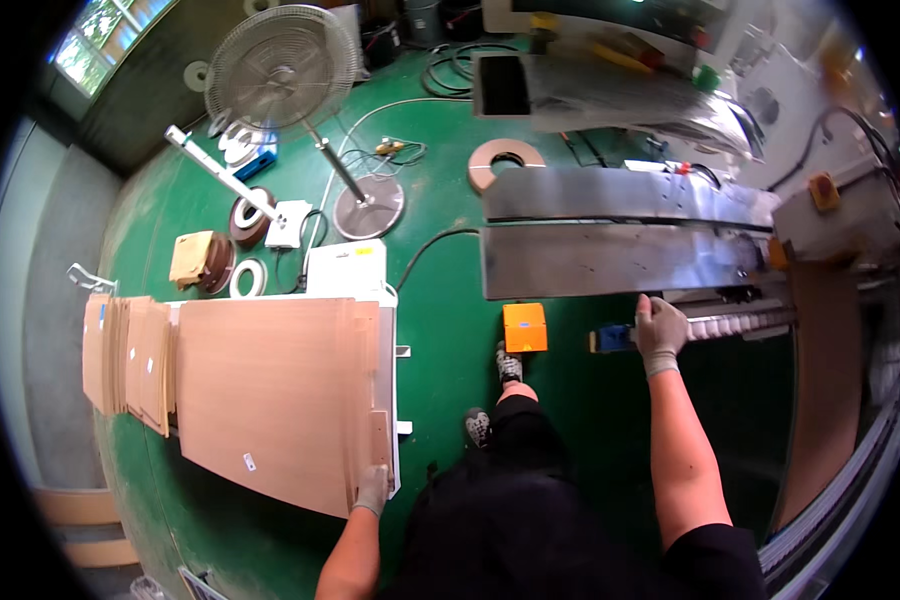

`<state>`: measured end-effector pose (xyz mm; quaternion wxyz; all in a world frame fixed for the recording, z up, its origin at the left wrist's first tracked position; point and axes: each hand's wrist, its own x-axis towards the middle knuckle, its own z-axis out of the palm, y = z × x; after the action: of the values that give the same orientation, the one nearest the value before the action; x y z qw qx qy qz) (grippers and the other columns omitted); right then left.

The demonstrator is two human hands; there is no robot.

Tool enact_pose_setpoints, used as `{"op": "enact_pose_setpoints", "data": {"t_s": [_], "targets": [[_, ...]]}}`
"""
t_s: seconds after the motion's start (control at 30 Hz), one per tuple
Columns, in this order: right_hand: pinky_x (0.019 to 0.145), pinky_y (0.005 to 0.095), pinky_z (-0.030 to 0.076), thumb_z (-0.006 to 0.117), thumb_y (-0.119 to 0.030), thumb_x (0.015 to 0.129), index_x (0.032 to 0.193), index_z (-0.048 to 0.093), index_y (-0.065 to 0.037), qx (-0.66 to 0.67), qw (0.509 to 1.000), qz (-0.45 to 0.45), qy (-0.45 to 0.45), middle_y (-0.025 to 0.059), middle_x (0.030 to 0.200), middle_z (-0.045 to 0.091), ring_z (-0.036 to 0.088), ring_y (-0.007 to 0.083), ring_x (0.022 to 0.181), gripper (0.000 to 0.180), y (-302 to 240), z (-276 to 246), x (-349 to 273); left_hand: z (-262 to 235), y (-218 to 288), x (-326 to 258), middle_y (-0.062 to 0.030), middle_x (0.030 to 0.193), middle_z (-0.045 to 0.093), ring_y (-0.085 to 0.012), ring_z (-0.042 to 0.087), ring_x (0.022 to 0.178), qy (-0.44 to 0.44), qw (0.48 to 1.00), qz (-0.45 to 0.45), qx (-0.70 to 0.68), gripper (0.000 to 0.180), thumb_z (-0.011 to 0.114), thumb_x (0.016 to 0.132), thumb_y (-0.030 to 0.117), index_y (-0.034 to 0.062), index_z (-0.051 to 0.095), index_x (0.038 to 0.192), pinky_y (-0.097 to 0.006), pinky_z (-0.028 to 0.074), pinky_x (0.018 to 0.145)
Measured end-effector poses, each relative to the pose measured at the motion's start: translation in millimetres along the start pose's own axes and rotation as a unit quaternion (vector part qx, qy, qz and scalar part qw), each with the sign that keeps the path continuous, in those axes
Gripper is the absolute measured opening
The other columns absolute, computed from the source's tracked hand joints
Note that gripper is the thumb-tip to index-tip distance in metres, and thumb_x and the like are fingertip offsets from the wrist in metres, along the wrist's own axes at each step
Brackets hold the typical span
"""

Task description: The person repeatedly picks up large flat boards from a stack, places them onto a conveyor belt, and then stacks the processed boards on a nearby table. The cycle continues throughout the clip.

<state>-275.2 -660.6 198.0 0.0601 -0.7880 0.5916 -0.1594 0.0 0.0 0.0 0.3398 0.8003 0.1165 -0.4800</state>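
Both of my hands wear pale work gloves. My left hand (373, 488) is at the near right corner of a stack of flat light-brown wood panels (265, 390), its fingers closed at the edge of a narrow piece there. Part of its grip is hidden. On the right, my right hand (662, 332) is closed over a rail with white rollers (740, 324), close to the rail's blue end block (612, 339). Just beyond that hand lies the machine's metal table (620, 262). A brown panel (825, 385) sits at the machine's right side.
An orange foot-pedal box (525, 328) is on the green floor by my shoe. More panels (148, 360) stack at the left. A standing fan (282, 70), rolls of edging tape (250, 278), a ring-shaped coil (505, 162) and cables (435, 240) stand or lie farther off.
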Motion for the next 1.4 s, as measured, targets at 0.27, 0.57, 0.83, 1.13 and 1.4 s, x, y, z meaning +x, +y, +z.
{"op": "enact_pose_setpoints", "data": {"t_s": [0.27, 0.57, 0.83, 1.13, 1.4], "targets": [[0.071, 0.0519, 0.047, 0.055, -0.047, 0.102, 0.069, 0.063, -0.007, 0.021, 0.999, -0.024, -0.011, 0.0167, 0.076, 0.066, 0.063, 0.0412, 0.077, 0.052, 23, 5, -4, 31, 1, -41, -0.0228, 0.088, 0.071, -0.0429, 0.07, 0.092, -0.03, 0.836, 0.244, 0.491, 0.027, 0.058, 0.101, 0.029, 0.003, 0.062, 0.093, -0.055, 0.053, 0.077], [0.065, 0.0472, 0.048, 0.053, -0.048, 0.105, 0.086, 0.071, -0.004, 0.082, 0.996, -0.008, -0.022, 0.0183, 0.078, 0.07, 0.066, 0.0376, 0.071, 0.051, 38, 25, -9, 63, 91, 40, -0.0279, 0.109, 0.068, -0.0454, 0.063, 0.103, 0.005, 0.972, 0.235, 0.02, 0.041, 0.05, 0.107, 0.036, -0.0003, 0.068, 0.102, -0.052, 0.049, 0.092], [0.072, 0.0488, 0.051, 0.048, -0.05, 0.107, 0.094, 0.074, -0.003, 0.13, 0.987, -0.081, 0.047, 0.019, 0.084, 0.073, 0.069, 0.0396, 0.077, 0.055, 40, 53, -11, 35, 81, 17, -0.0289, 0.108, 0.072, -0.0458, 0.069, 0.104, 0.119, 0.914, 0.251, 0.296, 0.052, 0.047, 0.105, 0.044, -0.0008, 0.073, 0.099, -0.053, 0.05, 0.094], [0.088, 0.044, 0.058, 0.051, -0.063, 0.102, 0.113, 0.078, -0.006, -0.093, 0.994, 0.041, -0.042, 0.02, 0.102, 0.078, 0.076, 0.0318, 0.096, 0.064, 55, 52, -19, 24, -40, -9, -0.0277, 0.128, 0.068, -0.0435, 0.062, 0.126, 0.094, 0.97, 0.034, 0.221, 0.056, 0.046, 0.102, 0.046, -0.0011, 0.074, 0.116, -0.051, 0.047, 0.109], [0.073, 0.0486, 0.053, 0.052, -0.048, 0.105, 0.095, 0.075, -0.002, 0.062, 0.997, -0.035, 0.013, 0.0184, 0.086, 0.075, 0.071, 0.0397, 0.08, 0.052, 45, 62, -14, 19, 12, -14, -0.0262, 0.121, 0.071, -0.0433, 0.065, 0.118, 0.148, 0.979, 0.062, 0.122, 0.049, 0.052, 0.1, 0.046, 0.0036, 0.073, 0.113, -0.05, 0.049, 0.105]]}}
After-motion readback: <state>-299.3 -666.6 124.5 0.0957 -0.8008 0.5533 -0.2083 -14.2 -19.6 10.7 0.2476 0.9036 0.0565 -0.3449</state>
